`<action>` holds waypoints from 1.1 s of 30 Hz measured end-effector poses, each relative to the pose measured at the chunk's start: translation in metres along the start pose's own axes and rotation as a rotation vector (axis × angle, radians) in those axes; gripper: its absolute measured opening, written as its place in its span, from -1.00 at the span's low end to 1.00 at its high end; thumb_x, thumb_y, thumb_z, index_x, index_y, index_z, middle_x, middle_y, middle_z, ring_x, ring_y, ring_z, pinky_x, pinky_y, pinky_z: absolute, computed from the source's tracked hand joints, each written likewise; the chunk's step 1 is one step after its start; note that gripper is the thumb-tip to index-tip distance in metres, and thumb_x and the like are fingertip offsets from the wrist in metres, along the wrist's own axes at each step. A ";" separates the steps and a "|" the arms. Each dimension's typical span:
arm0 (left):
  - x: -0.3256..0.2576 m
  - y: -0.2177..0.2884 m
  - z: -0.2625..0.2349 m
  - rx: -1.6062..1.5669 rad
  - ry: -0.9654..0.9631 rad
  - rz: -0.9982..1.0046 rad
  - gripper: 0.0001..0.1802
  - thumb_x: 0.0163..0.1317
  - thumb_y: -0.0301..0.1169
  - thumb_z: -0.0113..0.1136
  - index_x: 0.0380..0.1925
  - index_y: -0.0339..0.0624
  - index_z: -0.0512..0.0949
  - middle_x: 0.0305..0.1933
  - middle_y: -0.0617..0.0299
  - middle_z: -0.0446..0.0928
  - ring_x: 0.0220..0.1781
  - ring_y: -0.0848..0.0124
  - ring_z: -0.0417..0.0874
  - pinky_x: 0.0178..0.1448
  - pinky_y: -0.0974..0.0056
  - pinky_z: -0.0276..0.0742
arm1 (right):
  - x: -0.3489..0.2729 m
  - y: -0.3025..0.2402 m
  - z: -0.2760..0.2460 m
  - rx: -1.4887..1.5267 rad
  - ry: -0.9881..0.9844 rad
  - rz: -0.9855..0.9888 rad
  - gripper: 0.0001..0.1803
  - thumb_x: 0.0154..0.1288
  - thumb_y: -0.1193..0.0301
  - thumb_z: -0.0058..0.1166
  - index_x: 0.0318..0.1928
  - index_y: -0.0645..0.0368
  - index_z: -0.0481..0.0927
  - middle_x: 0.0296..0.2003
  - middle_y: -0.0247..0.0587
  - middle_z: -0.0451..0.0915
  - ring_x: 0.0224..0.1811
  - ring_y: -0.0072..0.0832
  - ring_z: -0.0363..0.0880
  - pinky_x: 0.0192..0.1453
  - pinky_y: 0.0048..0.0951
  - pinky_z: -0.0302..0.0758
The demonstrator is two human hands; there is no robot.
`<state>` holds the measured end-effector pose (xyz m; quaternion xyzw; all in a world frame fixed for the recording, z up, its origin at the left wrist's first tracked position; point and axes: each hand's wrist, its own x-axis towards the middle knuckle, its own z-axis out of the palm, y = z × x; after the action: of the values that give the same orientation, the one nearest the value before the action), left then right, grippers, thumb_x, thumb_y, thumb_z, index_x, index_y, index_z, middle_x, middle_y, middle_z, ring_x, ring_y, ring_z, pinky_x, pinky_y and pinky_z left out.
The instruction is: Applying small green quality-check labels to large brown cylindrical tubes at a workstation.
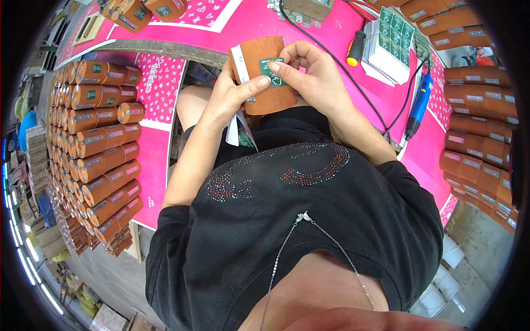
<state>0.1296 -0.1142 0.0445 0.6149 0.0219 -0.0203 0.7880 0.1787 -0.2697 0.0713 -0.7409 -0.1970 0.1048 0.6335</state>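
Observation:
A terracotta-coloured pot (pixel 276 100) is held up in front of my chest, with a white strip label on its left side. My left hand (pixel 234 91) is closed round the pot's left side, its thumb lying across the front. On the pot's face is a dark green sticker (pixel 270 70) with white print. My right hand (pixel 312 74) has its thumb on the sticker's upper right and its index finger bent at the corner; whether the sticker lies fully flat I cannot tell. Below my left hand hangs a white and green sticker sheet (pixel 238 132), partly hidden.
Stacked terracotta pots (pixel 107 135) fill the left side, and more labelled pots (pixel 477 132) rise at the right. On the pink table lie a stack of green sticker sheets (pixel 386 49), a yellow-black screwdriver (pixel 356 48), a blue corded tool (pixel 419 105) and its black cable (pixel 353 77).

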 end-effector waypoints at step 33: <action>-0.001 0.002 -0.009 -0.112 0.020 0.030 -0.38 0.02 -0.23 0.15 0.03 -0.32 0.21 0.01 0.08 0.33 0.06 0.36 0.34 0.12 0.28 0.26 | 0.014 0.004 -0.004 -0.063 -0.428 -0.135 0.09 -0.25 0.25 0.38 0.22 0.10 -0.11 0.09 0.02 0.14 0.18 -0.21 0.13 0.19 -0.25 0.16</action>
<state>0.1285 -0.1047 0.0440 0.5703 0.0216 -0.0011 0.8212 0.1938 -0.2676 0.0696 -0.7063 -0.3795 0.2108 0.5592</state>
